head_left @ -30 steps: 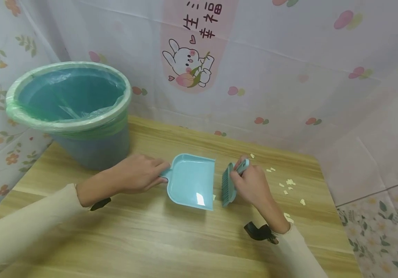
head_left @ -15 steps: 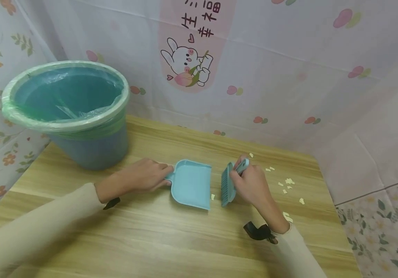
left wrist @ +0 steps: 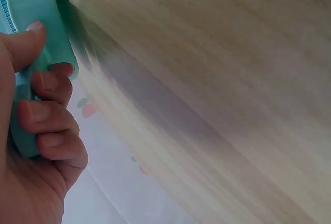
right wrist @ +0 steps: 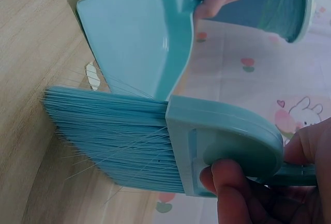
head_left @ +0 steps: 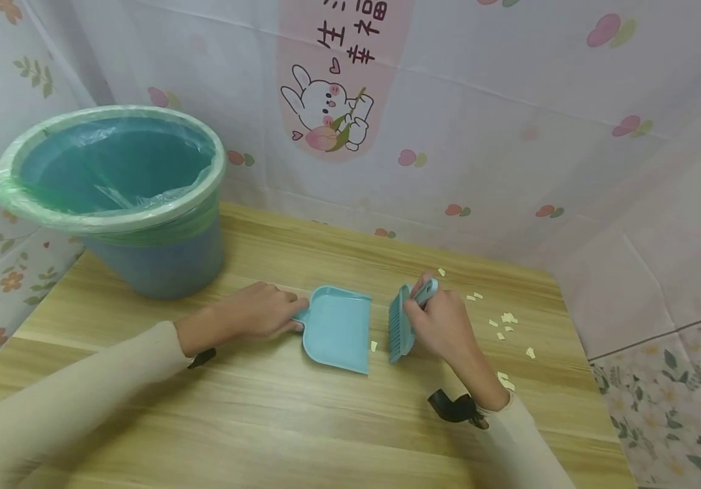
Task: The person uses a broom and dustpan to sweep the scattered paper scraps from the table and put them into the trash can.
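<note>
My left hand (head_left: 265, 311) grips the handle of a light blue dustpan (head_left: 338, 329), its fingers curled round it in the left wrist view. The pan's straight edge faces right, low over the table. A small blue brush (head_left: 401, 326) is pinched by my right hand (head_left: 445, 322), with its bristles (right wrist: 114, 136) pointing at the table. One pale yellow scrap (head_left: 373, 346) lies between the pan's edge and the bristles. Nothing lies in the pan that I can see. Several more scraps (head_left: 509, 318) are scattered to the right of and beyond my right hand.
A blue bin (head_left: 167, 261) lined with a clear green-tinted bag stands at the left back of the wooden table (head_left: 265, 435). Patterned cloth (head_left: 479, 136) hangs along the back. Black bands with attachments (head_left: 457, 407) sit at both wrists.
My left hand has moved the dustpan slightly, its pan flatter and lower toward the table, uncovering more of the scrap at its edge. The brush and right hand have hardly moved.
</note>
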A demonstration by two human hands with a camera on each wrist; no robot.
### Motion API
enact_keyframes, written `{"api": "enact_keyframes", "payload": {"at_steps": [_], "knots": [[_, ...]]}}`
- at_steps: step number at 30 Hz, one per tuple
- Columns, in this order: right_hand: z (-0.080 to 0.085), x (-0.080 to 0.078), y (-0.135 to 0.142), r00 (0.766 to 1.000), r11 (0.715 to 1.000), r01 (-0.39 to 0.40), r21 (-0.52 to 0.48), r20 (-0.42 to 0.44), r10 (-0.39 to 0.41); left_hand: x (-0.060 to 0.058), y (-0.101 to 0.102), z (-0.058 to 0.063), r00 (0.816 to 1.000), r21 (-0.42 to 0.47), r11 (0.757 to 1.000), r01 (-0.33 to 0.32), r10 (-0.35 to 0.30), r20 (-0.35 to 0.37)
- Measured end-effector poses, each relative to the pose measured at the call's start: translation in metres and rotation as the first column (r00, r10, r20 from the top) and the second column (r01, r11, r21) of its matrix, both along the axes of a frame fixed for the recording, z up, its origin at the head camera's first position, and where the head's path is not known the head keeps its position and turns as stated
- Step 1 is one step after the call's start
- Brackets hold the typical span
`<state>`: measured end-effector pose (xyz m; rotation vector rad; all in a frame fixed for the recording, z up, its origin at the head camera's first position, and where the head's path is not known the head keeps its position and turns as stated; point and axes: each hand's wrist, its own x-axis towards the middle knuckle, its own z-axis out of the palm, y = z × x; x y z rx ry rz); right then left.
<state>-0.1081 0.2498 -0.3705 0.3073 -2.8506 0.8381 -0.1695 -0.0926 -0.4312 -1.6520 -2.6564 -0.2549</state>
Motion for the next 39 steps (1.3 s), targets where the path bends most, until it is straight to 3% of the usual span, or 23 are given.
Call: {"api": "enact_keyframes", "payload": {"at_steps": [8, 14, 20, 31, 39], "knots": [[0.001, 0.000, -0.001, 1.000, 1.000, -0.011, 0.023, -0.002, 0.011, -0.001, 0.002, 0.003, 1.000, -0.032, 0.999, 0.004, -0.005, -0.030], [0.002, 0.000, -0.007, 0.996, 0.992, -0.062, 0.108, -0.054, 0.068, 0.000, 0.005, 0.007, 1.000, -0.070, 0.998, -0.005, 0.004, -0.014], [0.000, -0.003, -0.024, 0.994, 0.986, -0.096, 0.133, -0.046, 0.103, -0.001, 0.005, 0.006, 1.000, -0.082, 0.997, -0.005, 0.004, -0.013], [0.000, -0.014, -0.046, 0.990, 0.990, -0.132, 0.041, -0.042, 0.134, -0.001, 0.005, 0.006, 1.000, -0.082, 0.997, -0.007, 0.009, 0.018], [0.003, -0.012, -0.041, 0.997, 0.992, -0.059, -0.108, -0.059, 0.053, -0.002, 0.006, 0.004, 1.000, -0.087, 0.996, -0.001, 0.002, 0.005]]}}
